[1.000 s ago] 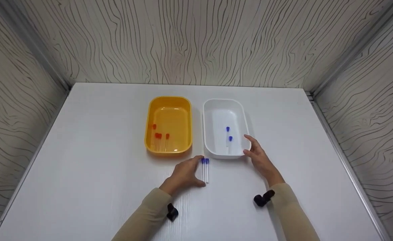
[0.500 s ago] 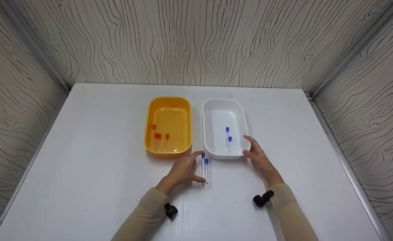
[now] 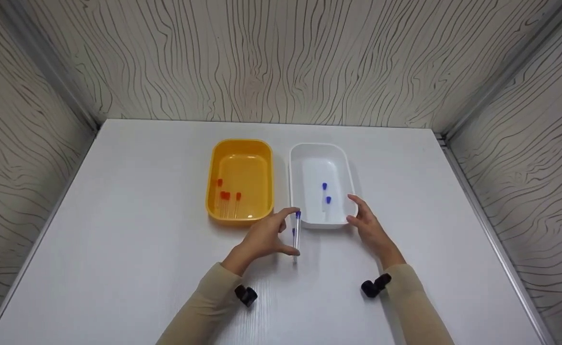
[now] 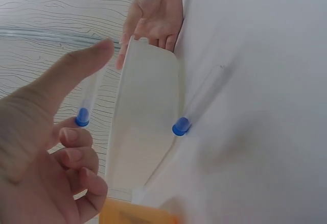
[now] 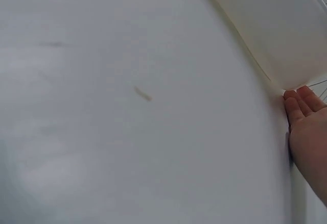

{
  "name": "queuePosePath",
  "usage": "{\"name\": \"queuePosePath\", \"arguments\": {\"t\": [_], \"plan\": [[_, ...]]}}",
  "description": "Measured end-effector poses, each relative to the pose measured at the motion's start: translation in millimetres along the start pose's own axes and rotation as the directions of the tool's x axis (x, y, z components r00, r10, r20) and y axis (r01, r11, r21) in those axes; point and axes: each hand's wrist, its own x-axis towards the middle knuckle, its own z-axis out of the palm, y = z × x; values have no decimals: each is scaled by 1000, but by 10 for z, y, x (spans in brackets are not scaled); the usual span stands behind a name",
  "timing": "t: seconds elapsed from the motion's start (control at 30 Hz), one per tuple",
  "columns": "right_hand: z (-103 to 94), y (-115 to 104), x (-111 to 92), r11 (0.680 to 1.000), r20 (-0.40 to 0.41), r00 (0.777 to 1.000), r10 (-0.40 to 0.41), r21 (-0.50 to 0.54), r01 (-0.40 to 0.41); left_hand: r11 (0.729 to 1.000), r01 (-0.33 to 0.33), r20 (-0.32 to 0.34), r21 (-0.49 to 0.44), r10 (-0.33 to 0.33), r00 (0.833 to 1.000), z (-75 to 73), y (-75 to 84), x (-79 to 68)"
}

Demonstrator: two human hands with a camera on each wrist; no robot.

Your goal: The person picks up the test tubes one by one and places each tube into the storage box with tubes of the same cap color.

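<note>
My left hand (image 3: pixel 264 237) pinches a clear test tube with a blue cap (image 3: pixel 298 230) lengthwise, the index finger at the cap and the thumb at the other end. In the left wrist view this tube (image 4: pixel 88 101) is off the table. Another blue-capped test tube (image 4: pixel 183 125) lies on the table below it, partly covered in the head view. My right hand (image 3: pixel 374 235) touches the near right corner of the white tray (image 3: pixel 304 221) with thumb and fairly straight fingers. Two blue-capped tubes (image 3: pixel 328 200) lie inside that tray.
Left of the white tray stands a yellow tray (image 3: pixel 240 222), with several red-capped tubes (image 3: pixel 238 197) in its near left part. Both trays sit on a white table (image 3: pixel 132 230). Patterned panels (image 3: pixel 261 57) enclose the back and sides.
The left hand has lifted one of the two blue-capped test tubes off the table and moved it slightly forward and right. The right hand stays at the white tray's corner.
</note>
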Motion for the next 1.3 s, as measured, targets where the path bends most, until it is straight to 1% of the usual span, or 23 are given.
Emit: {"name": "queuePosePath", "arguments": {"t": [0.1,0.23,0.3,0.5,0.57,0.77,1.07,1.3], "plan": [[-6,6,-4,1000,9,1000,-3,22,3,1000,1,8,6,-1,1000,-31,52,25],[-12,15,-9,997,16,1000,-6,77,4,1000,1,10,7,-1,1000,-62,108,80],[-11,18,-8,997,16,1000,-7,79,6,1000,-2,7,-2,2,1000,-80,136,109],[-10,22,-2,998,9,1000,-6,63,5,997,-73,-33,6,73,997,-128,191,214],[-10,21,2,998,6,1000,-8,64,7,996,-83,-40,14,83,996,-135,205,259],[-10,18,12,997,12,1000,-10,70,10,999,-37,-21,-3,36,999,-140,265,400],[-15,1,8,998,24,1000,-5,60,4,1000,13,-9,-19,-13,1000,-114,375,584],[-15,-2,1,999,21,1000,11,42,-12,1000,4,-24,-9,-4,1000,-67,382,744]]}}
